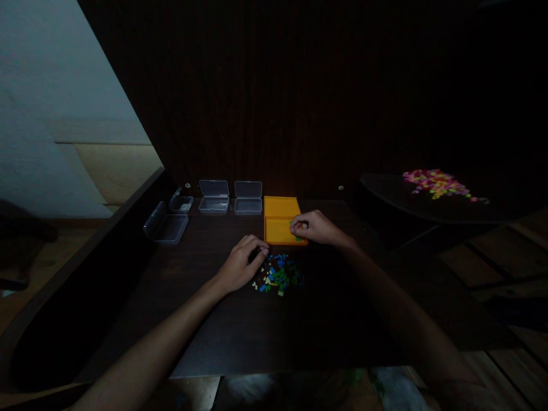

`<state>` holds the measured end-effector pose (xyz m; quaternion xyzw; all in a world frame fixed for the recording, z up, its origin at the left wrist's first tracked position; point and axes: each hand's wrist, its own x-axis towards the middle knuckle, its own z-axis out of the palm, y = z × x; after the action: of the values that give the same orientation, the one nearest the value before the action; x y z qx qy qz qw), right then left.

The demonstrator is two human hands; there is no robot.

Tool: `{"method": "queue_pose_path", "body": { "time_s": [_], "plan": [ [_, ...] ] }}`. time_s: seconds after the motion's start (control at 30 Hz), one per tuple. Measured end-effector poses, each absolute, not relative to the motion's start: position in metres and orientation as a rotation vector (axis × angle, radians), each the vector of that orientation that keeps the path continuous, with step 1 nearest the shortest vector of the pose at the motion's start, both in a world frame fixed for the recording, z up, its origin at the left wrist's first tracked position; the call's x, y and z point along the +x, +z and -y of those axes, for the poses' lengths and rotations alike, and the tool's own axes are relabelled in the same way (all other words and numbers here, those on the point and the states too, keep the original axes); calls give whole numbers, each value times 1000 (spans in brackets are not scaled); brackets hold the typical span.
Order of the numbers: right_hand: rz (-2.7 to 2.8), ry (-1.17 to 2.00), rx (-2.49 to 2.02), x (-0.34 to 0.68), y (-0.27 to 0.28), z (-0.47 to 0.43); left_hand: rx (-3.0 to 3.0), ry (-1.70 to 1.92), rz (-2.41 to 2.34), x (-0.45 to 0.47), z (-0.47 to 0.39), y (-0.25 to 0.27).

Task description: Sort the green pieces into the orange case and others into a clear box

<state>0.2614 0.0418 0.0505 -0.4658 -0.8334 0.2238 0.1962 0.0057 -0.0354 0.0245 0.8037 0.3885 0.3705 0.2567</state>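
Observation:
A shallow yellow box [278, 230] lies with its lid raised at the back of a dark wooden surface. My right hand [314, 226] is over the box's right side, fingertips pinched together. Small green pieces [298, 238] show in the box beside those fingers; whether one is in the pinch is hidden. My left hand [245, 264] rests at the box's front left corner, fingers curled and thumb close to them. Anything between its fingertips is too small to make out. Just right of that hand spreads a pile of small blue, green and cream building bricks [282, 275].
Two clear plastic boxes [214, 204] [248, 205] stand with lids up left of the yellow box. Farther left are another clear box [173, 228] and a smaller one [183, 203]. Pink and yellow bits [439, 184] lie on a dark surface at right. A tall dark panel [265, 103] rises behind.

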Motion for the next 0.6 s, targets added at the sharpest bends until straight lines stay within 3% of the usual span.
{"method": "queue_pose_path", "body": {
  "time_s": [0.6],
  "plan": [
    [2614,431,-1182,263,41,-44,2224,962,-1000,5,37,25]
  ]
}}
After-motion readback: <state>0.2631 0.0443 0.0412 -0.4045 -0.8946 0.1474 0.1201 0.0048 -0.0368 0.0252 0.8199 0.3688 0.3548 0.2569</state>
